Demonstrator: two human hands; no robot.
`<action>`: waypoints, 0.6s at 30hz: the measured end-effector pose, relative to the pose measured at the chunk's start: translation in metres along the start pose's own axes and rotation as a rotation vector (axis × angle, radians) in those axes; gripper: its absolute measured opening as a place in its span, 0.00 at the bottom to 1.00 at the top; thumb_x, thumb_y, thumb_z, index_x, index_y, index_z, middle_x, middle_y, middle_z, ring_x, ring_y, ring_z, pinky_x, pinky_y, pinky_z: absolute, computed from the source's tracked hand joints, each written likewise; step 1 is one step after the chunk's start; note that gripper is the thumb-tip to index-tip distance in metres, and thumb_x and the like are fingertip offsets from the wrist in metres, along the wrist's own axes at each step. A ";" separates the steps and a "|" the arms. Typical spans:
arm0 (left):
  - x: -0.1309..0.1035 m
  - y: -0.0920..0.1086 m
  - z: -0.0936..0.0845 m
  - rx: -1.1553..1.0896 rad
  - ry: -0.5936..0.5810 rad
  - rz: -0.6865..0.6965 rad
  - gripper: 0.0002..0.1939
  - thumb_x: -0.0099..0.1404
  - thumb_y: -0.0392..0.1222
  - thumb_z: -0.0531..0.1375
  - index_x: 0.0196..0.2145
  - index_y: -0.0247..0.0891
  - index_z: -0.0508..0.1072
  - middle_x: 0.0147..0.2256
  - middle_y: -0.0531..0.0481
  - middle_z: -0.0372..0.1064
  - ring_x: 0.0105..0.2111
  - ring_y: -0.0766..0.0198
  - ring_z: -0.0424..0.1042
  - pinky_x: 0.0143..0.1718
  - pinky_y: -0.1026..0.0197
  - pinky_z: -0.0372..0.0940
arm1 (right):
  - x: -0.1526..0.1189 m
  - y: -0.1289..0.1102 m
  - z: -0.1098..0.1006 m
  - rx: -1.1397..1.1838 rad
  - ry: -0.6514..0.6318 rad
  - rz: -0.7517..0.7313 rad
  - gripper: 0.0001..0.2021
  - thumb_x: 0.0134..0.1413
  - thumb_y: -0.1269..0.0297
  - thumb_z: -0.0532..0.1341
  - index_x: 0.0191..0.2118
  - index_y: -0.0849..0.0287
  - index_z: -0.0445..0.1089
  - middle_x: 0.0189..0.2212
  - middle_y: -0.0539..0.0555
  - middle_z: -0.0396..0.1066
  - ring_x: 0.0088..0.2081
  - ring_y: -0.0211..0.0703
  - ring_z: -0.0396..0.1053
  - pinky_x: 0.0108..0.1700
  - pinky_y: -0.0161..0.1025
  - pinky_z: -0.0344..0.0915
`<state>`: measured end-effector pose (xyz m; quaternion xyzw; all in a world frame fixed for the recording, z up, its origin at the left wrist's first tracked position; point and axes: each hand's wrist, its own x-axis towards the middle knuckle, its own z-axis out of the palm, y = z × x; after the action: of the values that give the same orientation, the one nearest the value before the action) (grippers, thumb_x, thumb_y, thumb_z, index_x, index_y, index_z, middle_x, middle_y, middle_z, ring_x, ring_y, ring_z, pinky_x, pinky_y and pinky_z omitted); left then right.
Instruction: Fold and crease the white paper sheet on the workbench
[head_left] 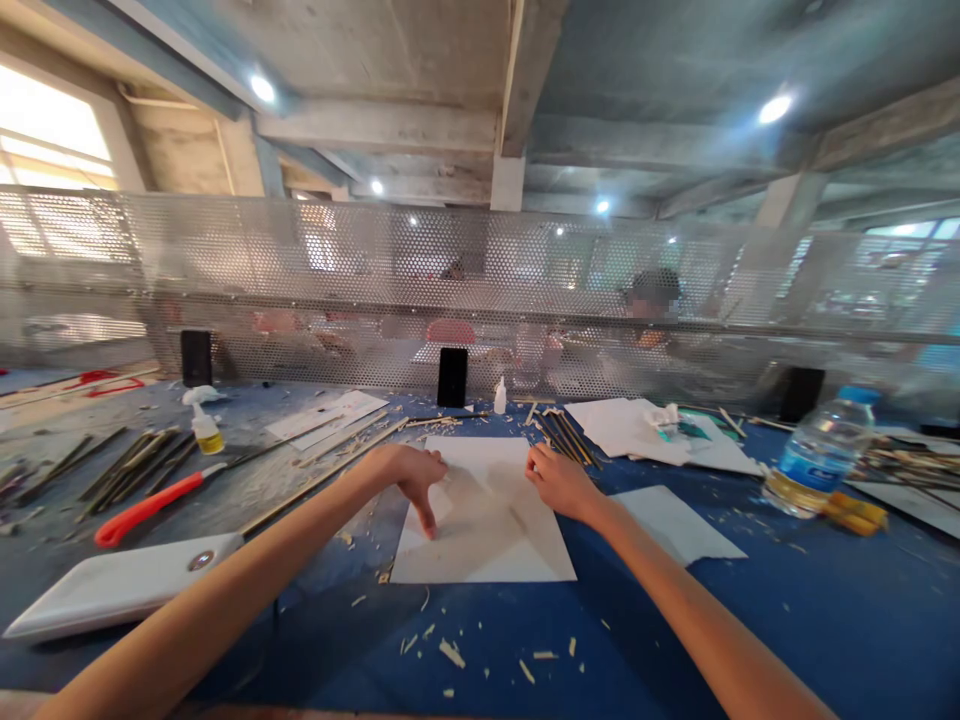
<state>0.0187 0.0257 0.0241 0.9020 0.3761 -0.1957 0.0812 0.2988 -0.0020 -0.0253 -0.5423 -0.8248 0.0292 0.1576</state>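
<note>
A white sheet of paper (487,555) lies flat on the blue tabletop in front of me. Over its upper left part is my left hand (416,480), thumb stretched down toward the sheet and apart from the fingers, with nothing visible in it. My right hand (559,480) is at the sheet's upper right edge. Its fingers are curled together; whether they pinch the paper's edge or something small is hidden. Behind that hand lie several thin dark sticks (566,437).
A red-handled knife (154,508), a white power bank (124,585) and a glue bottle (206,430) sit left. Rightward are another paper sheet (679,525), a water bottle (821,455) and a yellow block (855,513). A black phone (452,378) stands before the perforated metal screen (360,270). Wood shavings litter the table.
</note>
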 end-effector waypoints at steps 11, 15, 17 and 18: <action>-0.004 0.006 -0.007 0.048 -0.123 -0.013 0.54 0.43 0.68 0.68 0.61 0.35 0.65 0.61 0.32 0.60 0.62 0.37 0.55 0.55 0.50 0.59 | 0.001 0.000 0.004 -0.010 0.043 0.030 0.03 0.63 0.70 0.55 0.37 0.58 0.66 0.41 0.56 0.68 0.40 0.45 0.68 0.39 0.37 0.57; -0.003 0.003 -0.005 0.002 -0.095 0.005 0.56 0.39 0.69 0.69 0.61 0.36 0.65 0.60 0.33 0.61 0.61 0.34 0.56 0.55 0.48 0.59 | 0.000 0.003 0.002 -0.024 0.038 0.031 0.05 0.62 0.73 0.55 0.36 0.58 0.65 0.41 0.58 0.68 0.39 0.45 0.68 0.39 0.37 0.57; -0.001 0.001 -0.003 -0.023 -0.078 -0.009 0.57 0.37 0.70 0.69 0.61 0.39 0.65 0.61 0.34 0.61 0.60 0.34 0.56 0.55 0.48 0.59 | 0.000 0.000 0.003 -0.002 0.015 0.005 0.04 0.61 0.72 0.56 0.35 0.57 0.65 0.40 0.55 0.68 0.38 0.42 0.68 0.39 0.36 0.57; 0.000 0.000 -0.002 -0.031 -0.068 -0.012 0.58 0.36 0.70 0.69 0.62 0.40 0.65 0.61 0.35 0.61 0.60 0.34 0.57 0.55 0.48 0.59 | 0.001 -0.002 0.004 0.011 0.006 -0.008 0.03 0.61 0.71 0.56 0.35 0.57 0.65 0.40 0.54 0.69 0.38 0.41 0.68 0.39 0.35 0.57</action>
<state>0.0190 0.0259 0.0262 0.8912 0.3818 -0.2207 0.1067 0.2952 -0.0019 -0.0288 -0.5381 -0.8264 0.0315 0.1629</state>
